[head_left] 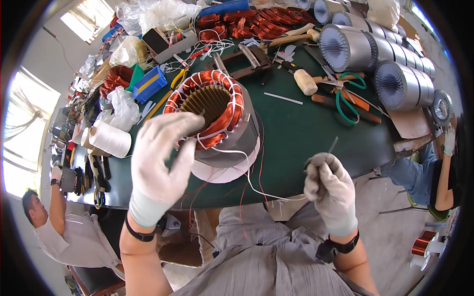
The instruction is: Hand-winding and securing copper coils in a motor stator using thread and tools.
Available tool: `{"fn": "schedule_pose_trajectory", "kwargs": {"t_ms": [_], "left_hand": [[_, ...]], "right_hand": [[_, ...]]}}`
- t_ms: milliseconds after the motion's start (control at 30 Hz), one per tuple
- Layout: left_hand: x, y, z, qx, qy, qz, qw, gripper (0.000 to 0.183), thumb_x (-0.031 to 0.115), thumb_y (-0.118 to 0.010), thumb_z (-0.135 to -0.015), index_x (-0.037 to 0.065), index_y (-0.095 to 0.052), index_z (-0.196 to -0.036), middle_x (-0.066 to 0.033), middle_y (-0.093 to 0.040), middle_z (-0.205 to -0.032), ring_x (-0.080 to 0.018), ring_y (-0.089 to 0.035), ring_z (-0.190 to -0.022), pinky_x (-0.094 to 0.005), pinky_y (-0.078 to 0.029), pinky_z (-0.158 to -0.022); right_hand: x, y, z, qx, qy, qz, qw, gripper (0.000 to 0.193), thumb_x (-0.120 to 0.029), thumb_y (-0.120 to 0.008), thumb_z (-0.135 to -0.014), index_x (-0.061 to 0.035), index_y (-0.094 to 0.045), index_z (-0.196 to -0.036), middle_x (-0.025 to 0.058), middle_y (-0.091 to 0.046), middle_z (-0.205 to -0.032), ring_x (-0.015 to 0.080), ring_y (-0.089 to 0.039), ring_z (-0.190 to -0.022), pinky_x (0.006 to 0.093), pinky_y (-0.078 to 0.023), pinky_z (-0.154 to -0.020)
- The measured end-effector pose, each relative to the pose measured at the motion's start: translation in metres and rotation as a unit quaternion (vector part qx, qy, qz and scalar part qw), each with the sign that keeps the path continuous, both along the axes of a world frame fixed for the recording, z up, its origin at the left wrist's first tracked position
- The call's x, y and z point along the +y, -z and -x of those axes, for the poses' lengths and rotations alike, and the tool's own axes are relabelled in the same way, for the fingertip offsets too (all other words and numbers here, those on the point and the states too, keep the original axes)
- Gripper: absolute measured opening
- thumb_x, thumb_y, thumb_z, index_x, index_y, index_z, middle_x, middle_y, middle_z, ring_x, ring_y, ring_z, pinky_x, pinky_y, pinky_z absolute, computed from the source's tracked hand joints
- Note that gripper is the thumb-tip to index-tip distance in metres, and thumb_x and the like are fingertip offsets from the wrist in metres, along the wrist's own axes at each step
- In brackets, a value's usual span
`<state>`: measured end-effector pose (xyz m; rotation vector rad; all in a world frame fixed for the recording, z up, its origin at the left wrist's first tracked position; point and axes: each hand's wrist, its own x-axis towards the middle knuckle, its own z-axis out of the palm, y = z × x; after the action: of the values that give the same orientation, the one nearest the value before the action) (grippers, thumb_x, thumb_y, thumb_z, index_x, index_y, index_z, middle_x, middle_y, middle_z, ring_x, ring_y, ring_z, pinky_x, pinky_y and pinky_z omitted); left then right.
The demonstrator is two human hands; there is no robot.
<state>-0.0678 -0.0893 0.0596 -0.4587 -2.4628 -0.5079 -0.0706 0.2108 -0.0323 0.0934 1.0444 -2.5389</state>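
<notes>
A motor stator (247, 129) stands on a round white base at the table's near edge. White lacing cord binds its ring of copper windings (228, 118). Over the near left of the windings, my gloved left hand (163, 158) is open, thumb apart and fingertips reaching the inner edge. The fingers hide part of the coil. Off to the right, my gloved right hand (330, 185) is closed in a pinch on a thin grey needle-like tool (334, 144) pointing up. A loose white cord (249, 170) runs from the windings to this hand.
Behind the stator lie pliers (180, 77), a metal fixture (249, 59) and a mallet (305, 82). Green-handled scissors (345, 96) and stator cores (348, 47) are at right. White thread spools (109, 139) and a blue box (149, 84) stand left. Other people sit on both sides.
</notes>
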Motion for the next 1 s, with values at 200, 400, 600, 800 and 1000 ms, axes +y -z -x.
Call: {"fn": "schedule_pose_trajectory", "kwargs": {"t_ms": [200, 400, 600, 800, 1000], "left_hand": [[0.002, -0.026, 0.025, -0.223, 0.011, -0.092, 0.970, 0.024, 0.006, -0.057, -0.093, -0.004, -0.073, -0.108, -0.0138, -0.072, -0.101, -0.0190, -0.069, -0.093, -0.0310, -0.053, -0.086], [-0.007, -0.032, 0.049, -0.244, 0.041, -0.035, 0.968, 0.024, 0.009, -0.057, -0.094, -0.003, -0.072, -0.109, -0.0157, -0.072, -0.100, -0.0240, -0.071, -0.091, -0.0338, -0.054, -0.085], [-0.007, -0.055, 0.054, -0.235, 0.056, 0.038, 0.970, 0.025, 0.011, -0.058, -0.093, -0.002, -0.072, -0.109, -0.0151, -0.073, -0.103, -0.0239, -0.071, -0.095, -0.0326, -0.054, -0.090], [-0.017, -0.046, 0.070, -0.217, 0.144, 0.158, 0.952, 0.023, 0.007, -0.063, -0.082, -0.001, -0.073, -0.101, -0.0153, -0.070, -0.102, -0.0303, -0.067, -0.098, -0.0359, -0.053, -0.090], [-0.052, -0.054, 0.077, -0.023, 0.048, 0.277, 0.959, 0.014, 0.006, -0.068, -0.080, 0.003, -0.073, -0.093, -0.0121, -0.067, -0.100, -0.0292, -0.063, -0.098, -0.0399, -0.051, -0.087]], "right_hand": [[-0.044, -0.061, 0.017, 0.061, -0.328, -0.213, 0.918, 0.039, -0.025, -0.050, -0.108, 0.0013, -0.060, -0.135, -0.0017, -0.060, -0.073, 0.0023, -0.053, -0.052, 0.0189, -0.041, -0.046], [-0.071, -0.044, 0.031, -0.061, -0.325, -0.013, 0.944, 0.043, -0.035, -0.054, -0.108, -0.0045, -0.061, -0.137, -0.0015, -0.058, -0.068, 0.0024, -0.045, -0.048, 0.0177, -0.032, -0.044], [-0.072, -0.045, 0.028, -0.021, -0.316, -0.066, 0.946, 0.043, -0.037, -0.056, -0.108, -0.0058, -0.061, -0.136, -0.0019, -0.059, -0.068, 0.0026, -0.049, -0.051, 0.0198, -0.037, -0.045], [-0.093, -0.020, 0.041, 0.283, -0.127, -0.365, 0.878, 0.033, -0.035, -0.062, -0.104, -0.0047, -0.067, -0.117, 0.0002, -0.060, -0.068, 0.0080, -0.054, -0.051, 0.0251, -0.045, -0.047], [-0.072, -0.038, 0.040, 0.198, -0.306, -0.226, 0.903, 0.026, -0.013, -0.045, -0.108, -0.0021, -0.067, -0.115, 0.0030, -0.065, -0.081, 0.0098, -0.065, -0.068, 0.0252, -0.052, -0.058]]}}
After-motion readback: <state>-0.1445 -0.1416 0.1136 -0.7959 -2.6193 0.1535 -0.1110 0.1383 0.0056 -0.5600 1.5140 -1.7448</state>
